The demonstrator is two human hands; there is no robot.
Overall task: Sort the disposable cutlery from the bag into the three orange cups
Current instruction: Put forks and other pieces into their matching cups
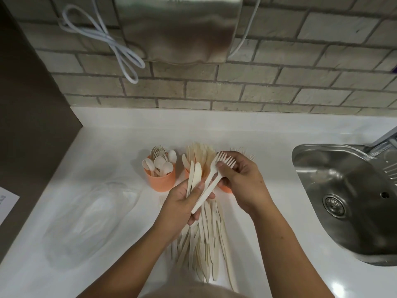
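Head camera looks steeply down, close over the counter [279,147].

White surface [268,143], backed by a grey brick-tile wall [279,89]. Steel sink [300,157] set in at right, round drain [334,205] in the basin, faucet [384,139] over its far corner. Brushed-metal unit [178,29] mounted on the wall; looped white cable [120,52] hangs left of it. Dark panel [28,104] at left, paper sheet [6,203] at the left edge.

No readable text; dark marks on the paper [7,204] at the left edge are illegible
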